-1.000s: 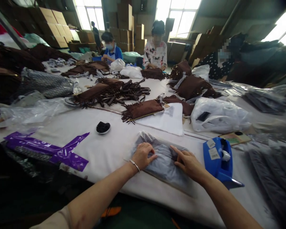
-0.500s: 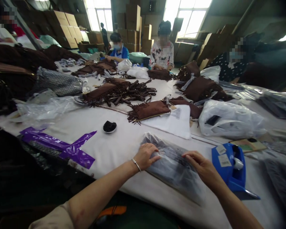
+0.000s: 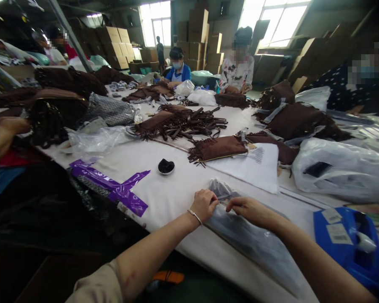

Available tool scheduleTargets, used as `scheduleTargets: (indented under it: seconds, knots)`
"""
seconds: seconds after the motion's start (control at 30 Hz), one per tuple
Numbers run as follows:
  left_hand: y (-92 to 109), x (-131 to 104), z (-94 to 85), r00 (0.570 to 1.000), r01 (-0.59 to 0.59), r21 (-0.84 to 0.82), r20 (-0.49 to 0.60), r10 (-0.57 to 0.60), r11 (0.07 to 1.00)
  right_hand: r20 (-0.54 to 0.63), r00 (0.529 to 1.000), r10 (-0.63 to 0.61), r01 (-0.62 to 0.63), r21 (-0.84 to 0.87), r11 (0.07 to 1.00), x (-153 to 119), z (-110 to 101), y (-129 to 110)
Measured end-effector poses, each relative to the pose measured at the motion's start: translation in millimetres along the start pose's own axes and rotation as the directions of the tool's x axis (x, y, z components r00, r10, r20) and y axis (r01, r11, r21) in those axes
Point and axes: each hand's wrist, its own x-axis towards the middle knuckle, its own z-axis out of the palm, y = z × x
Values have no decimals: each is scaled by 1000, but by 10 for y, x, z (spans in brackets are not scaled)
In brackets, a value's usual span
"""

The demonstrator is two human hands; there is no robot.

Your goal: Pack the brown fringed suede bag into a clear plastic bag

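Note:
A clear plastic bag (image 3: pixel 255 240) with a dark, flat item inside lies along the front edge of the table. Curled fingers of my left hand (image 3: pixel 204 206) close on the bag's film near its far left end. My right hand (image 3: pixel 251 210) comes in from the right, thumb and bent fingers pinched together at the film beside the left one. The dark content (image 3: pixel 219 189) shows at the far end of the bag. A small white dish (image 3: pixel 166 167) holding something black stands to the left of my hands.
A blue tape dispenser (image 3: pixel 322 235) stands at right. Purple tape (image 3: pixel 126 193) hangs over the left table edge. Beyond are a brown fringed bag (image 3: pixel 222 148), white sheet (image 3: pixel 259 172), brown straps (image 3: pixel 196 124) and a stuffed white plastic bag (image 3: pixel 366 168). Another person's hand (image 3: pixel 11 125) reaches in left.
My hands have come closer together at the far end of the plastic bag. The view has swung left, bringing another person's arm into sight at the left.

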Motion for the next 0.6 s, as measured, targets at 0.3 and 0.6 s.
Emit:
scheduleTargets:
  seconds: [0.3, 0.6]
  knots:
    - [-48, -9, 77, 1000, -12, 38, -4, 12, 999, -46, 999, -22, 27, 110, 994, 276, 40, -83]
    - [-37, -59, 35, 999, -48, 33, -10, 48, 998, 63, 972, 226, -203, 707, 677, -109, 475, -97]
